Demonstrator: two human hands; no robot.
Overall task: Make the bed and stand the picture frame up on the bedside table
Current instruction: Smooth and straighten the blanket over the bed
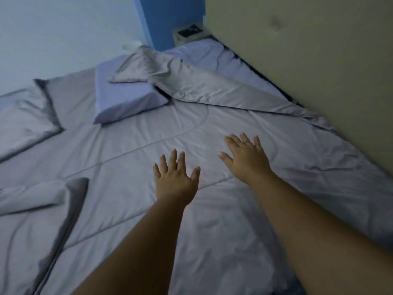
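Note:
A grey quilted duvet (131, 167) covers most of the bed. My left hand (175, 179) lies flat on it, fingers spread, palm down. My right hand (247, 158) is flat on it too, a little farther out and to the right. A bluish pillow (125, 99) rests on the duvet beyond my hands. A folded-back corner of the duvet (202, 86) lies toward the headboard. At the far corner stands a small bedside table (180, 38) with a dark picture frame (189, 30) lying flat on it.
A beige padded headboard (308, 60) runs along the right side. A blue wall strip (170, 18) stands behind the bedside table. Another grey pillow (23, 116) lies at the left, and a folded flap of duvet (53, 196) sits at the lower left.

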